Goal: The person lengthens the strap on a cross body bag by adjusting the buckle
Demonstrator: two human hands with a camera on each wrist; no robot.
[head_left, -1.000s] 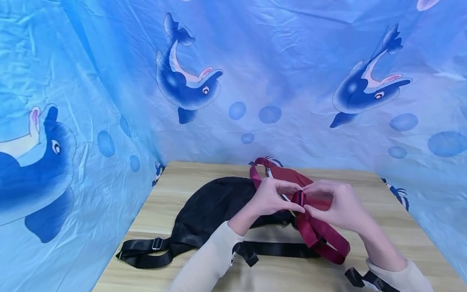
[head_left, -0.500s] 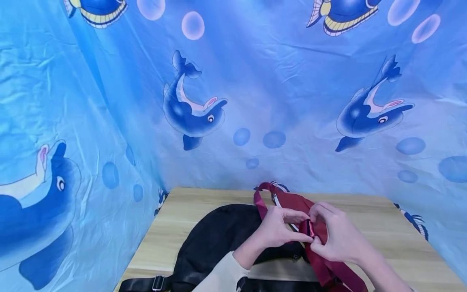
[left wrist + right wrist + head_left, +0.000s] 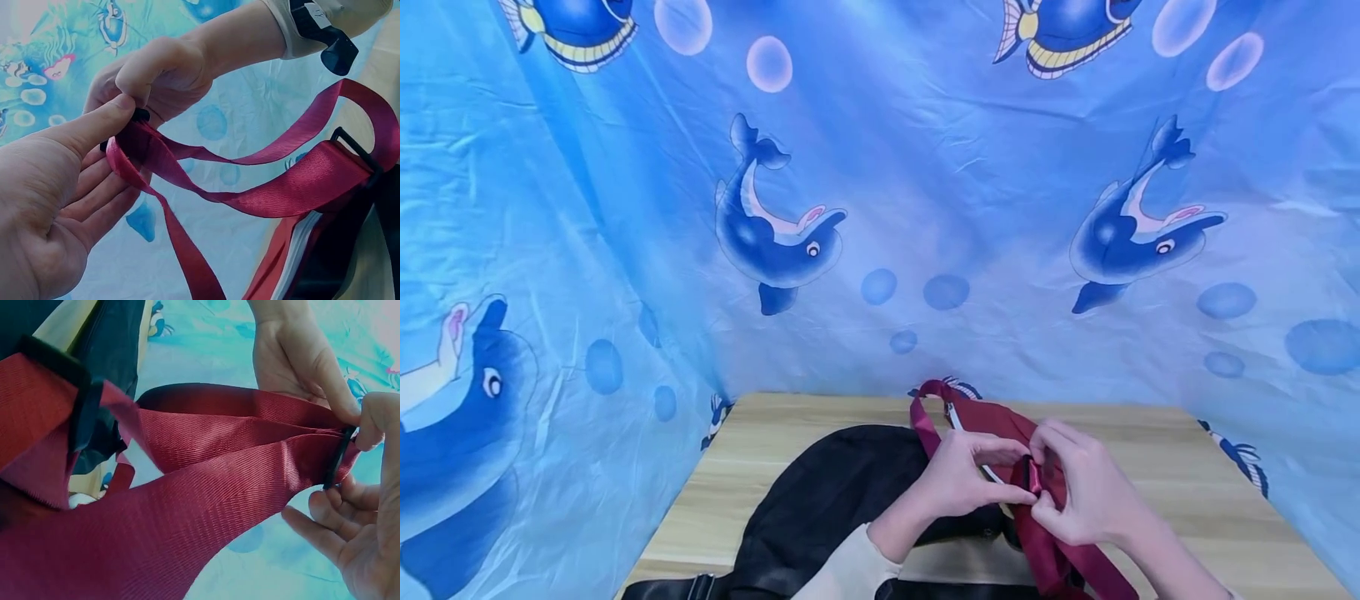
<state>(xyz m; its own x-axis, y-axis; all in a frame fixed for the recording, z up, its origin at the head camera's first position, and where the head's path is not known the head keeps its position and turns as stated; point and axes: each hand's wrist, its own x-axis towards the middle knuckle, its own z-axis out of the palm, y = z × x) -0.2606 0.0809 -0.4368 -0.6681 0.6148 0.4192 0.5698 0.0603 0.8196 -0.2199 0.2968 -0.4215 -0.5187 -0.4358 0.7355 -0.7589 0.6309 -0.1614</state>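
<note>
Both hands meet at a black strap slider point(image 3: 339, 459) on the dark red webbing strap point(image 3: 206, 481). My left hand point(image 3: 955, 475) pinches one side of it, the thumb point(image 3: 103, 125) lying along its edge in the left wrist view. On the other side, my right hand point(image 3: 1086, 483) grips the slider between thumb and fingers. A short fold of webbing pokes through it. The strap belongs to a red waist bag point(image 3: 996, 421) lying behind the hands, partly covered by them. A second black slider point(image 3: 78, 412) sits further along the webbing.
A black waist bag point(image 3: 827, 492) lies left of the hands on the wood-grain table point(image 3: 767, 412), its strap buckle point(image 3: 702, 586) near the lower frame edge. Blue dolphin-print cloth point(image 3: 880, 350) rises behind and on the left.
The head view has tilted up, so the table sits lower in the frame. Both hands stay at the slider, and the right fingers have drawn in closer around it.
</note>
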